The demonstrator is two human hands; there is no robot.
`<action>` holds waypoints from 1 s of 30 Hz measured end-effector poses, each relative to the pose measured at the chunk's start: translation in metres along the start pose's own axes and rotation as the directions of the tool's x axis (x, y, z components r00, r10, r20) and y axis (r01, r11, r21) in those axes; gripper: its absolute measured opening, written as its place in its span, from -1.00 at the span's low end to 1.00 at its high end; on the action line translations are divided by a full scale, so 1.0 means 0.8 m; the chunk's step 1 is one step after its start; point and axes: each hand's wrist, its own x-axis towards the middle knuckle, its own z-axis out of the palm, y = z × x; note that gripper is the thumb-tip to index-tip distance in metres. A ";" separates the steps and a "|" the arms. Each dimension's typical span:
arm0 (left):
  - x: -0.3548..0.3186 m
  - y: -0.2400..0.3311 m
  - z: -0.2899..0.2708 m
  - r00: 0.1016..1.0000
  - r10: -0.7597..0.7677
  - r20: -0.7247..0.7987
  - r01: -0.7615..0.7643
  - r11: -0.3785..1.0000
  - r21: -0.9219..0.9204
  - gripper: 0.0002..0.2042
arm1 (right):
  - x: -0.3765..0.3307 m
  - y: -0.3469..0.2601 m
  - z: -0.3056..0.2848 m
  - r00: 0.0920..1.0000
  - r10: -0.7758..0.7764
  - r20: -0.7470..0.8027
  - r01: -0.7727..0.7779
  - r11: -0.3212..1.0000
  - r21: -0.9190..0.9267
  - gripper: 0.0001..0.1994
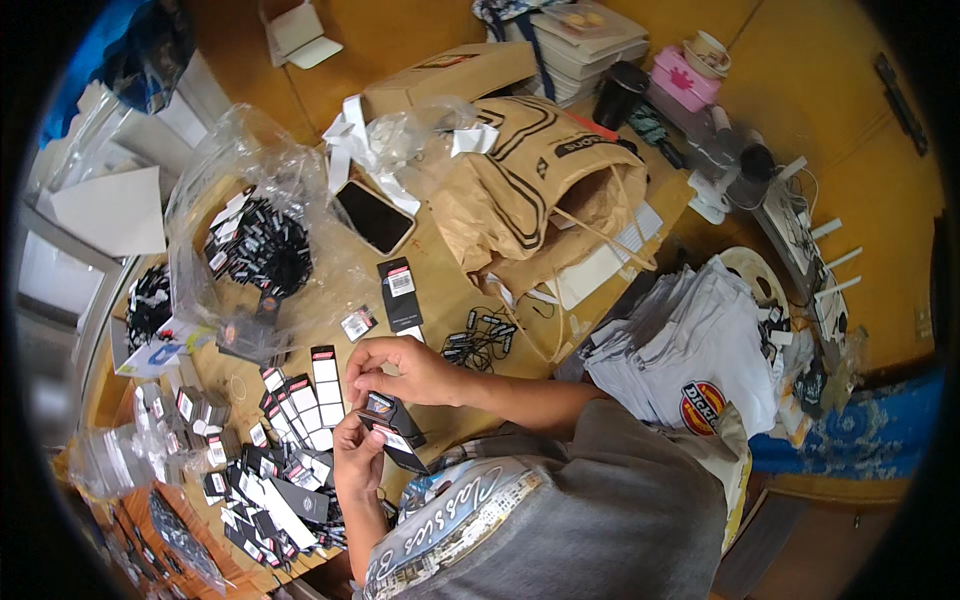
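Observation:
My left hand (358, 455) is closed on a few black hang tags (402, 452), one with a white label and one with a small coloured emblem. Just above them my right hand (405, 370) has its thumb and fingertips pinched together; whatever lies between them is too small to make out. Beside my hands a fan of white label strips (326, 385) is spread on the table. A heap of black and white tags (285, 500) lies nearer to me on the left. Past my right hand lie a single black tag (398, 290) and a tangle of black tag strings (478, 338).
A clear plastic bag (215, 165) holds a bundle of black strings (262, 250). A phone (375, 218) and a brown paper bag (500, 200) stand farther off. White garments (665, 340) are stacked at the right. A cardboard box (450, 78) and black cup (620, 95) are at the back.

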 end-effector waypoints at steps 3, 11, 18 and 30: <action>0.002 0.005 0.008 0.998 0.047 0.032 -0.047 0.999 0.023 -0.74 | -0.004 -0.001 0.007 0.998 0.050 0.025 -0.049 0.996 -0.071 -0.93; -0.005 0.004 0.006 0.997 -0.033 -0.072 0.046 0.980 0.193 -0.75 | 0.010 -0.014 -0.018 0.997 -0.026 -0.076 0.050 0.943 0.329 -0.94; 0.000 0.013 -0.005 0.990 0.058 -0.129 -0.017 0.956 0.292 -0.74 | 0.008 -0.022 -0.009 0.983 0.049 -0.179 0.033 0.903 0.429 -0.91; 0.007 0.015 -0.002 0.791 0.507 -0.344 -0.281 0.799 0.531 -0.84 | 0.000 0.016 0.032 0.945 0.263 -0.197 -0.283 0.955 -0.083 -0.92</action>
